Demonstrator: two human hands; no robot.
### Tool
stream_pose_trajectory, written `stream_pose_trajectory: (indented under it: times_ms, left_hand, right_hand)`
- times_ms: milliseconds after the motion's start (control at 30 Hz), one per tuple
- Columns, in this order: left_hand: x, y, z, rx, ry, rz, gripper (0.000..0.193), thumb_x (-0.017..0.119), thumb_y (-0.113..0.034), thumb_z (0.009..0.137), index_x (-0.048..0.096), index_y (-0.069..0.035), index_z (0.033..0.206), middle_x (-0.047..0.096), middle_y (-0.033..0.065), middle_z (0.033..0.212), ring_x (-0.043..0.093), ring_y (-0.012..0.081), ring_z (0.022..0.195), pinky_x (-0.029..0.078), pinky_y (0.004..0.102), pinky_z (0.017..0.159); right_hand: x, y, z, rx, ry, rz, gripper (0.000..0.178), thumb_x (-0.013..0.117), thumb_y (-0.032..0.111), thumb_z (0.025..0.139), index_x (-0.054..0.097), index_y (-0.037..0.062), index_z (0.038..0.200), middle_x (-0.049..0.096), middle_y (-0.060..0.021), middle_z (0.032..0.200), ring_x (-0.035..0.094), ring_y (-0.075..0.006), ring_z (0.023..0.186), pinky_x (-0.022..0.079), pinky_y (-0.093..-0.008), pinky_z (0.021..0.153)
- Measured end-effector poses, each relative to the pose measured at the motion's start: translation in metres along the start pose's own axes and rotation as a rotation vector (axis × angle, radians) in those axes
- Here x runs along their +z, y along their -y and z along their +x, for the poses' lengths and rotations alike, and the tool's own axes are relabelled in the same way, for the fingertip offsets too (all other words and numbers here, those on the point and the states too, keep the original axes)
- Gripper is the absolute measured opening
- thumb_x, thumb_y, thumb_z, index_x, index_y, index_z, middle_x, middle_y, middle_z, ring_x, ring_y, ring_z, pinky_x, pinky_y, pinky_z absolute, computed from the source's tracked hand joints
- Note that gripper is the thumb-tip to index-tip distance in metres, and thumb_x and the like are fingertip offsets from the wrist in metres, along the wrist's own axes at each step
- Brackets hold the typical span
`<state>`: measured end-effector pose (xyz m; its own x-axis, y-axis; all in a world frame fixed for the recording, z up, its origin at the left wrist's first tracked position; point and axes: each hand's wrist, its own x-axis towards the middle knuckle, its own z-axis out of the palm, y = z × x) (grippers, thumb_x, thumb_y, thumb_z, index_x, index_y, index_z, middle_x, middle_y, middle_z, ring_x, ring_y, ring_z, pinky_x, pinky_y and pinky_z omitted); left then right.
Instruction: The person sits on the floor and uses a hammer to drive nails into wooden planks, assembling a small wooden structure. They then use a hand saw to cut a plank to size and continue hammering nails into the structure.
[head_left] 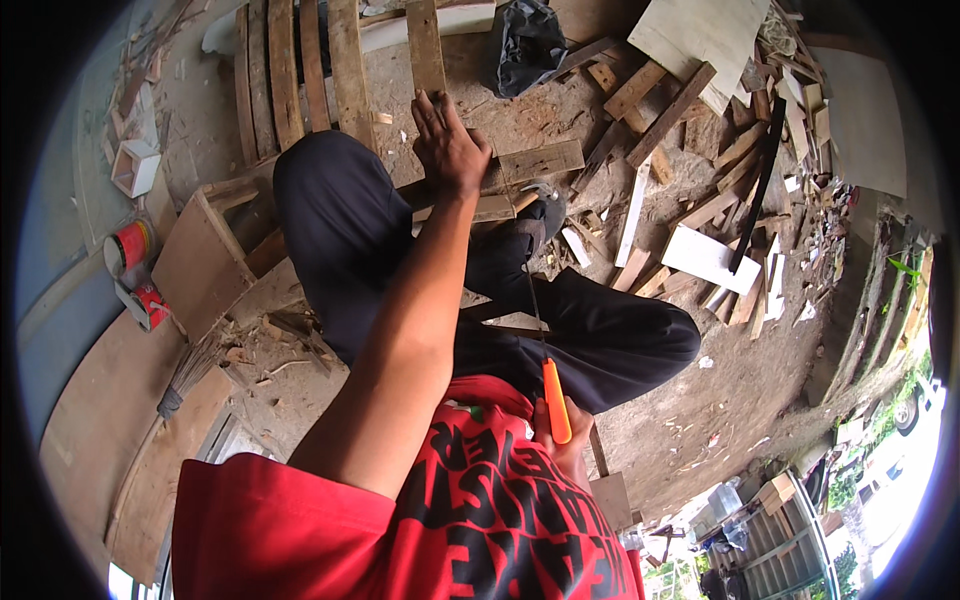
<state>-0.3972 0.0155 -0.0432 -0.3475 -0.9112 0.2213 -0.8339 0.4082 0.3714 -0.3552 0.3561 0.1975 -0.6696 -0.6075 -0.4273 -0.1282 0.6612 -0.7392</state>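
My right hand (566, 449), low in front of my red shirt, is closed round the orange handle of a handsaw (557, 402). The saw's thin blade, seen nearly edge-on, runs away from me between my legs and meets a wooden plank (543, 162). My left arm reaches forward, and my left hand (452, 147) presses on this plank left of the blade, fingers stretched out. Its palm is hidden. Beside the plank, right of the blade, is my foot in grey footwear (545, 212). Another wood piece (484, 209) lies on the near side of the plank.
Several long boards (283, 75) lie at the far left, with a black plastic bag (528, 48) at the back. Scrap wood (740, 190) heaps up on the right. Left of my knee stand a wooden box (205, 262), red cans (130, 246) and a stick broom (188, 375).
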Motion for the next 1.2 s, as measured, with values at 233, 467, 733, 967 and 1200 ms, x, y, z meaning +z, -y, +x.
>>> stream_pose_trajectory:
  times_ms: [233, 467, 733, 967, 1200]
  left_hand:
    - [0.004, 0.006, -0.006, 0.012, -0.002, -0.034, 0.072, 0.059, -0.012, 0.078, 0.038, -0.001, 0.146, 0.029, 0.0291, 0.156, 0.03, 0.044, 0.145, 0.045, 0.0539, 0.099]
    - [-0.007, -0.011, -0.003, -0.126, 0.159, -0.027, 0.069, 0.057, -0.01, 0.082, 0.039, -0.004, 0.148, 0.025, 0.0237, 0.16, 0.027, 0.039, 0.148, 0.042, 0.0506, 0.102]
    - [-0.006, -0.01, 0.002, -0.151, 0.192, 0.036, 0.069, 0.058, -0.015, 0.082, 0.039, -0.006, 0.148, 0.026, 0.0204, 0.16, 0.026, 0.0357, 0.149, 0.044, 0.049, 0.1]
    - [0.0, 0.0, -0.001, -0.095, 0.059, -0.078, 0.07, 0.058, -0.013, 0.081, 0.039, -0.004, 0.148, 0.028, 0.0231, 0.159, 0.029, 0.0381, 0.148, 0.044, 0.051, 0.099]
    - [-0.003, -0.003, 0.0, -0.043, -0.002, -0.028, 0.069, 0.063, -0.014, 0.077, 0.042, -0.004, 0.142, 0.035, 0.0278, 0.152, 0.035, 0.0453, 0.142, 0.05, 0.0562, 0.095]
  right_hand:
    - [-0.003, 0.004, 0.045, 0.015, 0.036, 0.215, 0.018, 0.069, 0.004, 0.086, 0.058, -0.0003, 0.073, 0.052, -0.0109, 0.054, 0.048, -0.0132, 0.044, 0.041, -0.0334, 0.046]
    - [0.085, 0.051, 0.233, -0.255, -0.007, 0.06, 0.025, 0.066, 0.02, 0.095, 0.068, -0.0045, 0.097, 0.059, -0.0124, 0.064, 0.053, -0.008, 0.064, 0.048, -0.0328, 0.06]
    - [0.076, 0.06, 0.24, -0.17, 0.269, 0.105, 0.034, 0.07, 0.029, 0.092, 0.064, -0.003, 0.104, 0.066, -0.0227, 0.074, 0.068, -0.0288, 0.07, 0.051, -0.0402, 0.068]
    - [0.056, -0.002, 0.132, -0.116, 0.048, 0.266, 0.025, 0.068, 0.012, 0.092, 0.053, 0.0003, 0.075, 0.046, -0.0068, 0.06, 0.04, -0.0104, 0.054, 0.037, -0.0314, 0.049]
    - [0.004, -0.02, 0.007, -0.062, 0.017, 0.02, 0.031, 0.068, 0.005, 0.088, 0.049, 0.0026, 0.065, 0.049, -0.0089, 0.052, 0.044, -0.0165, 0.041, 0.034, -0.0334, 0.042]
